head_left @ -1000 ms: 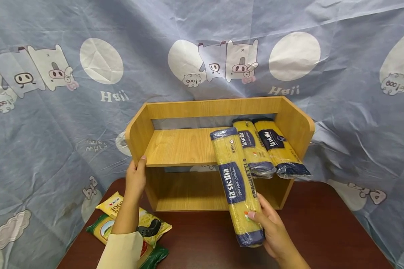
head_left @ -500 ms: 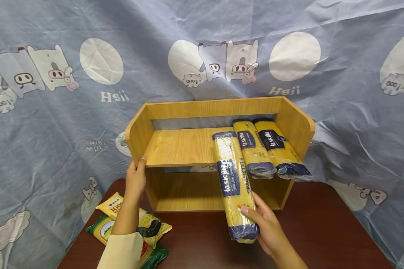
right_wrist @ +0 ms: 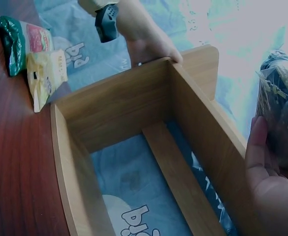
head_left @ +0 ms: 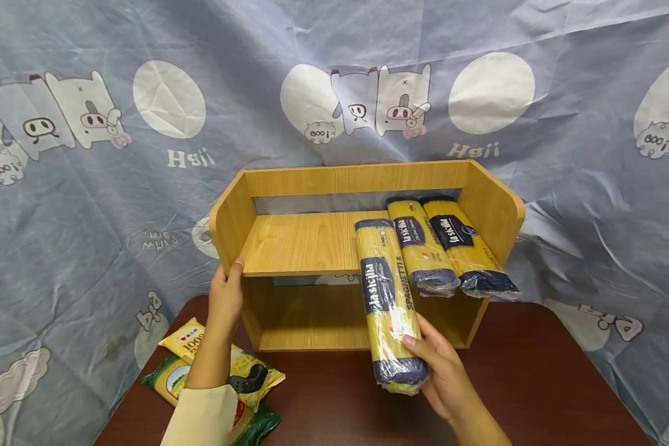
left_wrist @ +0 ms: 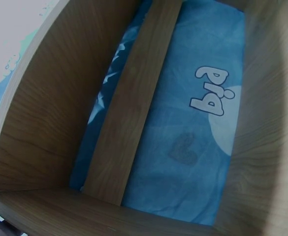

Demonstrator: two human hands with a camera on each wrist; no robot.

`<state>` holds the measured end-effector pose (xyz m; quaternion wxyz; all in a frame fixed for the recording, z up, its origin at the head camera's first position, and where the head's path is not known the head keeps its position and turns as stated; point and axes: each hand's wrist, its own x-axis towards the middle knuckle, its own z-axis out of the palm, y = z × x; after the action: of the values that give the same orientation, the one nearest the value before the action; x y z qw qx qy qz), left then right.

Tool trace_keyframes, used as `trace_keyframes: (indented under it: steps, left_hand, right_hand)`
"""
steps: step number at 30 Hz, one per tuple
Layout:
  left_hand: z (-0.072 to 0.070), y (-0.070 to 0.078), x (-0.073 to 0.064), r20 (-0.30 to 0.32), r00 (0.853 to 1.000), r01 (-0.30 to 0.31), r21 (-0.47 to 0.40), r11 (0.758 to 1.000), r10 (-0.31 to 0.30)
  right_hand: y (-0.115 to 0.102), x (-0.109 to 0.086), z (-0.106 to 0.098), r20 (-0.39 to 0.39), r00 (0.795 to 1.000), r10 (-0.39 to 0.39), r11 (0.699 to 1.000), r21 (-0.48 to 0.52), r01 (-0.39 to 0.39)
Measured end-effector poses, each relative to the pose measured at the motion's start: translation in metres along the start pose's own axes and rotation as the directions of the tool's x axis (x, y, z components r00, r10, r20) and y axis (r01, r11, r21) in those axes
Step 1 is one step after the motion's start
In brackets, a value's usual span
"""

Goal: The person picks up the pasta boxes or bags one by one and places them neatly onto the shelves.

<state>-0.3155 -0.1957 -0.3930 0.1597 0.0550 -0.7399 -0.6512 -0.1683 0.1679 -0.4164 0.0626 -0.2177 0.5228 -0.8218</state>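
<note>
My right hand [head_left: 445,371] grips the lower end of a yellow pack of spaghetti [head_left: 380,334] with dark blue ends, thumb on top. Its far end lies at the upper board's front edge, left of two similar spaghetti packs [head_left: 424,251] [head_left: 465,244] on that board. The near end tilts down toward me, out in front of the wooden shelf [head_left: 301,241]. My left hand [head_left: 225,296] holds the shelf's left side where the upper board meets it, thumb at the front. The right wrist view also shows the left hand [right_wrist: 151,42] at that corner and the pack's end [right_wrist: 281,108].
Under my left forearm, a yellow food bag [head_left: 267,376] overlaps a green-ended bag [head_left: 256,427] on the dark red table [head_left: 323,396]. A black band [head_left: 249,379] is at the left wrist. A blue patterned cloth [head_left: 334,148] hangs behind and beside the shelf.
The right hand has brought the spaghetti pack left and slightly up, away from the two packs beside it, and its far end is lower. The left hand keeps its hold on the shelf.
</note>
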Motion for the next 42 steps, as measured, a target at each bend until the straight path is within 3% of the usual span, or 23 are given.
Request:
trace_keyframes:
  steps: [5,17,31,37,42]
  left_hand:
    - [-0.001,0.001,-0.001,-0.012,1.0,-0.008,-0.01,1.0,0.008]
    - [-0.002,0.001,0.0,-0.017,1.0,-0.022,0.002,1.0,0.023]
    - [-0.001,0.0,0.0,-0.012,1.0,-0.016,-0.021,1.0,0.016]
    - [0.0,-0.001,0.001,-0.008,1.0,-0.024,-0.012,1.0,0.024]
    - [0.0,0.0,0.0,-0.004,1.0,-0.014,-0.012,1.0,0.014]
  right_hand:
    - [-0.003,0.004,0.004,-0.018,1.0,0.01,1.0,0.023,-0.009]
    - [-0.01,0.016,0.011,0.036,0.997,-0.075,0.99,0.12,0.07]
    - [-0.014,0.038,0.014,-0.128,0.99,-0.059,0.994,0.085,0.07]
    - [-0.014,0.044,0.015,-0.179,0.983,-0.031,0.99,0.133,0.055]
    - [-0.015,0.048,0.019,-0.219,0.976,0.017,0.97,0.239,0.037]
